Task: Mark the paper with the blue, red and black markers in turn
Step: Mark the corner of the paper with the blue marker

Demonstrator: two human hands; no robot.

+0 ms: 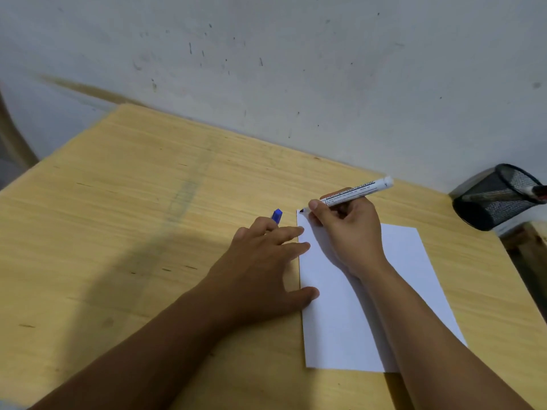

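Right hand (349, 229) is clamped around a marker (355, 192), thumb and fingers pinching the barrel low down, near the nib, for control. The dark tip sits right at the far left corner of the paper (355, 306), touching or all but touching; too fine to call. The barrel slants up and away to the right, a normal writing angle. Left hand (263, 261) lies spread flat, fingertips and thumb lapping over the paper's left edge, and that looks like a brace to stop the sheet sliding under the stroke. Tucked between two of those fingers, a blue cap (277, 216) pokes up, parked there so it is ready to snap back on, I'd say. That cap suggests this is the blue marker, the first of the three, though the nib itself reads dark. No mark shows on the sheet that I can see, so the task looks barely begun. The paper lies flat on the wooden table (148, 217), near the right side. Off at the far right, a black mesh holder (497, 199) lies tipped on its side with another marker (537, 192) sticking out, well apart from the hands.
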